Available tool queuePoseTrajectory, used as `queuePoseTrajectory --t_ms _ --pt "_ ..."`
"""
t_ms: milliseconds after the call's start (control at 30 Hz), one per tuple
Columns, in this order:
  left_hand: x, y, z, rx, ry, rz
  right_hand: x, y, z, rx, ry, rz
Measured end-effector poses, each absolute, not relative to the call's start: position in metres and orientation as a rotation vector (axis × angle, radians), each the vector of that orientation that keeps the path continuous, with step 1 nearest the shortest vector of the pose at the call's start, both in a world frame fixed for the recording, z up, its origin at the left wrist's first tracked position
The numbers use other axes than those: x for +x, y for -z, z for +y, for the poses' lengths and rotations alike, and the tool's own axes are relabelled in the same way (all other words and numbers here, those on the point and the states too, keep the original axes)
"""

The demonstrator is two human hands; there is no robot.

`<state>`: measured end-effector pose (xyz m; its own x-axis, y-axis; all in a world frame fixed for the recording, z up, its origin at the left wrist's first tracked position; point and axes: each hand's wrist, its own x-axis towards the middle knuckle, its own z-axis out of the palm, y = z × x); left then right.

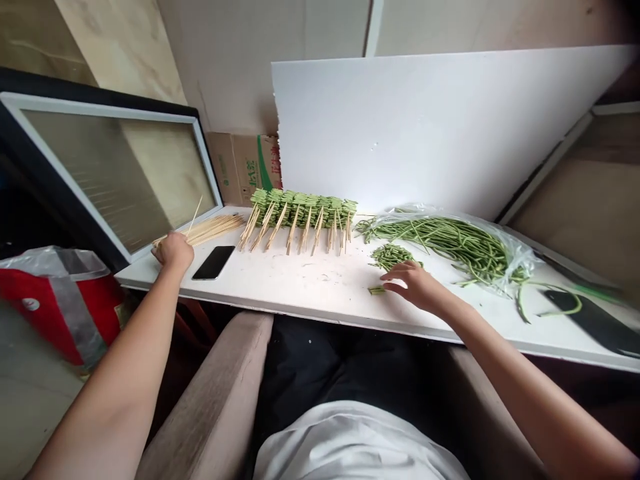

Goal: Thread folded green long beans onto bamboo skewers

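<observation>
Hands: two, both the person's own. Left hand [173, 252]: curled low over the near end of one loose fan of skewers [215, 229], thin, straight, pale wood, too many to count. One skewer rises from it at a slant; fingertips hidden, so I cannot tell whether it is pinched. Right hand [407, 283]: fingers arched, thumb apart from them, over the counter [300, 287] at the near edge of one heap of cut beans [391, 255]. Contact with the heap: cannot tell. A few short bean pieces [377, 291] lie side by side just beyond the fingertips.

Threaded beans [305, 207]: one long stack at the back, green, ridged, closely packed; bare stick ends fan toward the person in about eight clusters, exact count of sticks unclear.

Long beans [445, 240]: one tangled heap, slender and smooth, partly in one clear, crinkled plastic bag [520, 263], right of the cut beans.

Also on the counter: one phone [214, 263], flat, glossy black, near the left hand; one dark slab [595, 323], rounded corners, far right. Behind: one printed cardboard box [240, 167], one smooth white board [400, 133], its left edge ragged.
</observation>
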<state>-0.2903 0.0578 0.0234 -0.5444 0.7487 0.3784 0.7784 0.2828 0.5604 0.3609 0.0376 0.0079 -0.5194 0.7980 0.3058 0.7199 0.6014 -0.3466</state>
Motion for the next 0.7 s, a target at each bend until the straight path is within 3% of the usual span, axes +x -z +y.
queuePoseTrajectory --t_ms 100,267,567,700 --pt "-0.255 -0.048 0.069 -1.391 1.638 -2.537 0.356 -0.003 0.035 -1.19 -0.167 -2.509" --pt "-0.183 -0.082 0.071 -2.226 2.343 -2.175 0.347 -0.008 0.03 -1.259 -0.05 -2.544" --pt "-0.051 -0.106 0.042 -2.818 2.43 -1.781 0.341 -0.027 0.039 -1.291 -0.033 -2.458" --pt "-0.023 -0.094 0.034 -2.786 2.055 -1.847 0.347 -0.042 0.043 -1.172 -0.342 -2.169"
